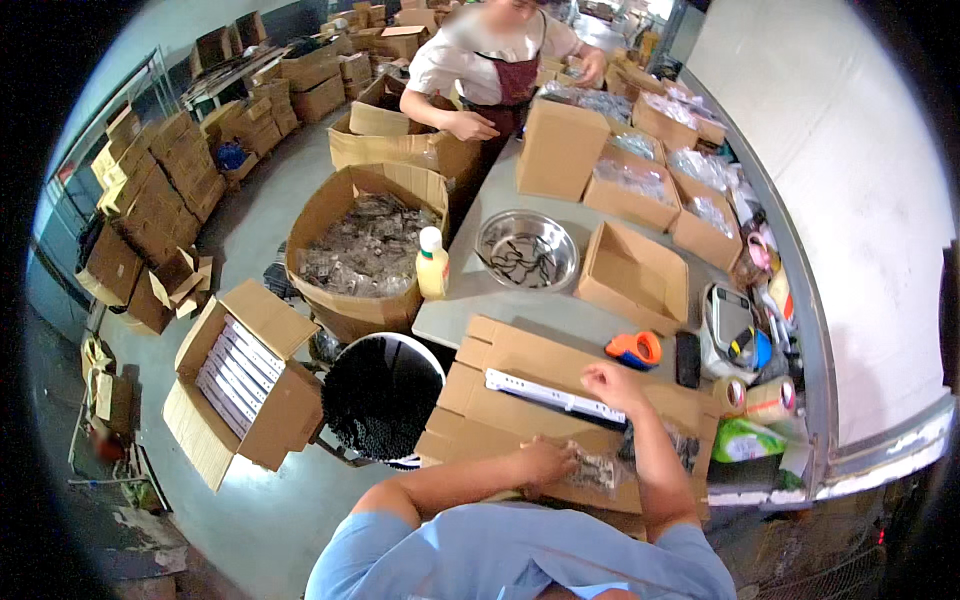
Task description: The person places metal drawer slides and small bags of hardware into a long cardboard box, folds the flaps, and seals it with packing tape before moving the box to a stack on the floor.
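A long white slotted metal rail, like a drawer slide, lies on a flattened cardboard sheet in front of me. My right hand is over the rail's right end with its fingers curled together. Whatever they may hold is too small to make out. Lower down, my left hand has its fingers closed at the edge of a clear plastic bag of small parts. More bagged dark parts lie beside my right forearm, which partly covers them.
Beyond the cardboard are a steel bowl of dark strips, an open box and an orange tape dispenser. A bucket of black pieces and a box of white rails stand left. Across the table, another person works.
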A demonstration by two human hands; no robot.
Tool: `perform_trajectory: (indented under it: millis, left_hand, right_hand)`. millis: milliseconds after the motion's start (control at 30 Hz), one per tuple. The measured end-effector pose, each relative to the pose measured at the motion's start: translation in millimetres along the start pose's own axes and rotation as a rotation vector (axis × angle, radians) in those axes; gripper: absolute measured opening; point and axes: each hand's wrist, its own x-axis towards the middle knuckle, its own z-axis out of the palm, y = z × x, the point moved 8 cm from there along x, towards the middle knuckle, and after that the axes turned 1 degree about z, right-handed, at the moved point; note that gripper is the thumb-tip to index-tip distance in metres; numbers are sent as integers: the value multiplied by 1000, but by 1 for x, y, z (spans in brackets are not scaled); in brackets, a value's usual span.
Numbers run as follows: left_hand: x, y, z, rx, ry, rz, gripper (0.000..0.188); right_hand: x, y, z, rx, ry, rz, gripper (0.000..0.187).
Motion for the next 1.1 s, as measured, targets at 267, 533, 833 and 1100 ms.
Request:
perform_trajectory:
  millis: [267,533,833,1100]
  left_hand:
    - [18,-1,16,-45,188,164,41]
    - [22,-13,10,-94,243,243,36]
    - [15,-21,6,-128,218,239,36]
    - [5,-9,9,-95,156,208,37]
  right_hand:
    - [259,-9,-14,20,256,100,61]
    - [333,-21,25,-323,310,655,106]
    - [348,-27,30,-292,448,378,83]
    - [272,-47,-5,420,-116,0,51]
